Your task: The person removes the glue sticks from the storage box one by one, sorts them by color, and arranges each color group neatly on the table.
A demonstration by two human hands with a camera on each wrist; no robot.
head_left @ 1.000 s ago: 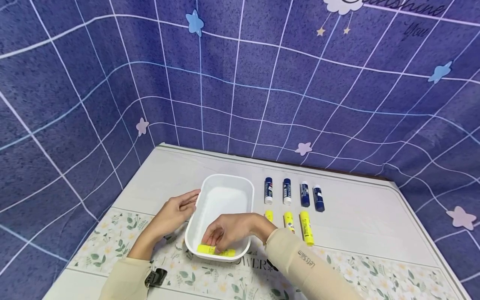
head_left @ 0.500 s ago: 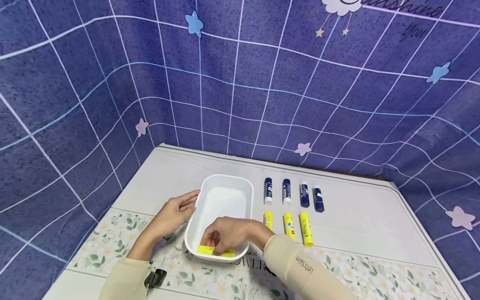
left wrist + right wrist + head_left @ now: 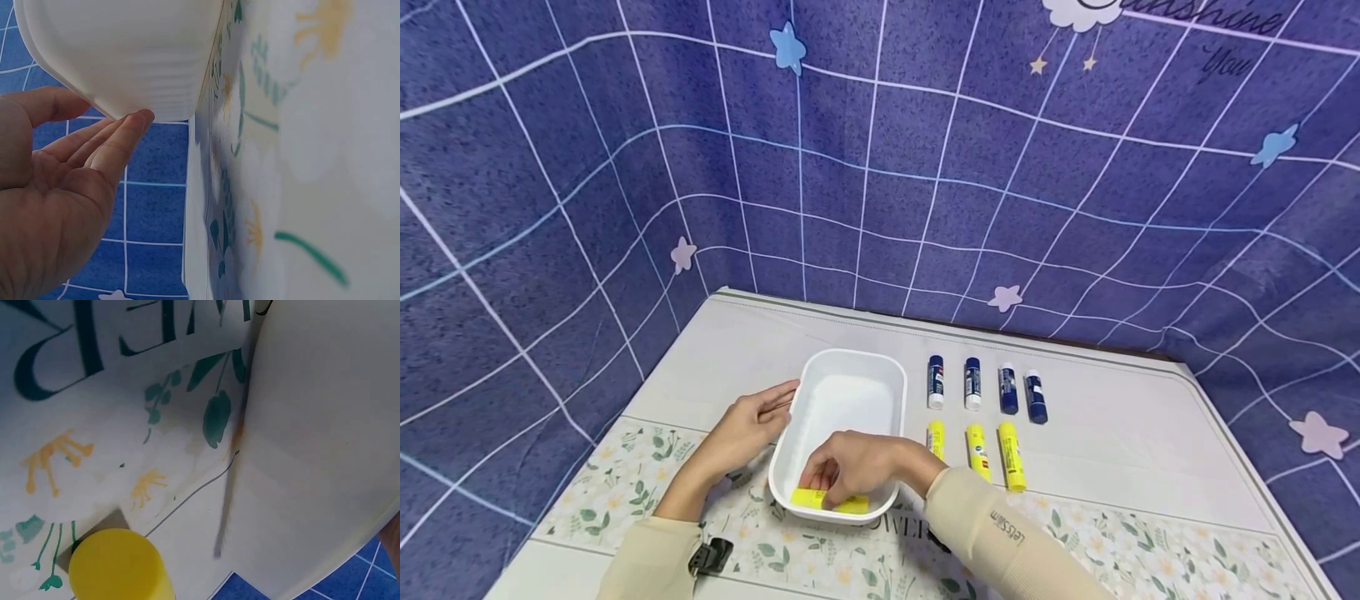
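A white plastic tray [image 3: 850, 396] stands on the table. In its near end lies a yellow glue stick [image 3: 806, 498], crosswise along the near wall. My right hand [image 3: 853, 467] reaches down into the tray and pinches this stick between thumb and curled fingers. On the left, my left hand [image 3: 756, 425] rests against the tray's outer side. The left wrist view shows its fingers [image 3: 115, 144] nearly straight, fingertips at the outer wall just under the rim, the thumb partly hidden behind the rim. The right wrist view does not show the right hand's grip, only the tray's outer wall [image 3: 319, 425].
Right of the tray, three yellow glue sticks [image 3: 1012, 457] lie in a row. Behind them is a row of several blue and white glue sticks [image 3: 973, 383]. A floral-banded cover [image 3: 1120, 442] lies over the table, and a blue gridded curtain [image 3: 925, 208] hangs behind it.
My right hand has shifted slightly left along the yellow glue stick, its thumb now nearer the stick's middle. The left hand and the tray have stayed in place.
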